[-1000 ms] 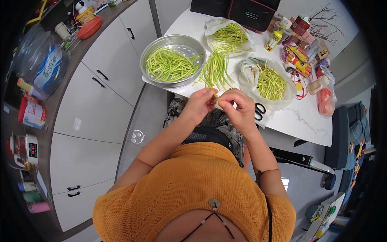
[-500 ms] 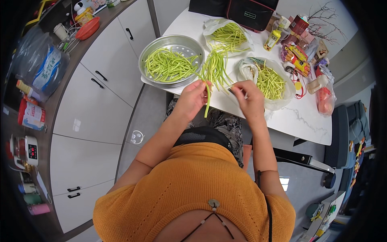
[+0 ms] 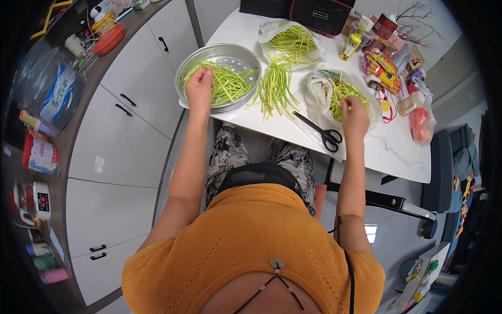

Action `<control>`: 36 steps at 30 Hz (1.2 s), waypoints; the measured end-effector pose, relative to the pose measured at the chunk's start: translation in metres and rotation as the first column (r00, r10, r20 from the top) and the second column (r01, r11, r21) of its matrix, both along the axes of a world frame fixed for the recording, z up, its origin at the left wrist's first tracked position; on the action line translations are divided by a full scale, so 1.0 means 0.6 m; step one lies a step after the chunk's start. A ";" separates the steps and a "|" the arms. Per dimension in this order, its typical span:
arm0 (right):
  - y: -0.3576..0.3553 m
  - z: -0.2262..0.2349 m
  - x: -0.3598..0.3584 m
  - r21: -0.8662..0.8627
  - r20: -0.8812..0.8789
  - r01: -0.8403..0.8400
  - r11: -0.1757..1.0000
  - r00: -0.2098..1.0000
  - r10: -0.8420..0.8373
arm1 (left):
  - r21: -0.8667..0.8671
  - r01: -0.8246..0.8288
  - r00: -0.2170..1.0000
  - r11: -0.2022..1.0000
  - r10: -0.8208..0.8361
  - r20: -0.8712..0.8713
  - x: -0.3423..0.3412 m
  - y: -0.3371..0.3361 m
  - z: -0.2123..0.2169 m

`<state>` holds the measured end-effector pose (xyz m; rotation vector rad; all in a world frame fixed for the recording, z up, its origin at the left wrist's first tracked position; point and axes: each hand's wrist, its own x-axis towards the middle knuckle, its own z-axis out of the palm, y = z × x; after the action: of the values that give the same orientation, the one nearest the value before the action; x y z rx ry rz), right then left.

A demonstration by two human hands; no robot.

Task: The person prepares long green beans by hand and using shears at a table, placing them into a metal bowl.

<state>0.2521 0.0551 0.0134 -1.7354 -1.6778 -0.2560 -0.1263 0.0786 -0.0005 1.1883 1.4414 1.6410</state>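
Four heaps of green stems point(image 3: 230, 86) sit on the white tabletop point(image 3: 397, 157): one inside a round metal pan point(image 3: 243, 62) with a holed base, one loose bunch point(image 3: 275, 86) beside it, one in the upper white bag point(image 3: 317, 57) and one in the nearer plastic bag point(image 3: 315, 102). The left hand point(image 3: 200, 86) is over the pan's left side, close to the stems, fingers drawn together; whether its grip holds a stem cannot be told. The right hand point(image 3: 355, 118) is over the front of the nearer plastic bag, fingers curled, and I cannot tell whether its grip is closed on anything. Black-handled scissors point(image 3: 330, 138) lie left of the right hand, blades pointing toward the loose bunch
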 end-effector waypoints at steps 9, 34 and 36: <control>-0.009 -0.035 -0.147 -0.134 -0.068 -0.419 0.898 0.908 0.414 | 0.142 -0.189 0.979 0.972 0.176 0.099 0.009 -0.006 -0.017; -0.012 -0.037 -0.095 -0.192 -0.638 -0.520 0.833 0.711 0.296 | 0.088 0.236 0.970 0.968 -0.230 -0.076 0.146 -0.101 -0.017; -0.028 -0.014 -0.105 -0.152 -0.664 -0.582 0.799 0.659 0.354 | 0.149 0.213 0.963 0.966 -0.181 -0.198 0.151 -0.109 -0.006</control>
<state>0.1891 0.0384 0.0052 -1.3065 -1.6496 0.8327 -0.0358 0.0133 -0.0040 1.5628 1.2616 1.5723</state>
